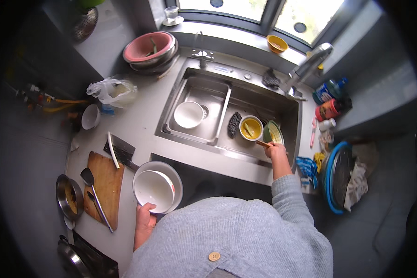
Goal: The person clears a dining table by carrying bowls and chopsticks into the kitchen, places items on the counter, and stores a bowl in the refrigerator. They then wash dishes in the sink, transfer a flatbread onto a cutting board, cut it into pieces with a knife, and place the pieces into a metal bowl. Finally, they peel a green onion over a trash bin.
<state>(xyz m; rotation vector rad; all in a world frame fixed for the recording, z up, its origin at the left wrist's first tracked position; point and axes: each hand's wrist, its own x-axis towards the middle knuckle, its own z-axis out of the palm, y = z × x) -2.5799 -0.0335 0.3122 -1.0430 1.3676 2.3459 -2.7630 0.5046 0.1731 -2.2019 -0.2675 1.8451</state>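
Note:
My left hand (146,219) grips a white bowl (152,191) nested in a larger pale bowl (177,179), its thumb over the near rim. My right hand (276,150) is over the sink's right basin, closed around brown sticks that look like wooden chopsticks (263,143). They point toward a small bowl (251,128) with yellow inside and a pale green piece in it. Touching or just beyond my right fingers, a green bowl (273,131) leans tilted; the contact is unclear. Left of the small bowl lies a dark scouring pad (234,124).
The steel sink (220,150) has a left tray holding a white bowl (188,114). A faucet (307,66) rises at the right. Left on the counter are a cleaver (121,151), a cutting board (107,187) with a spatula (88,176), and a pink basin (149,45). Bottles (328,91) line the right side.

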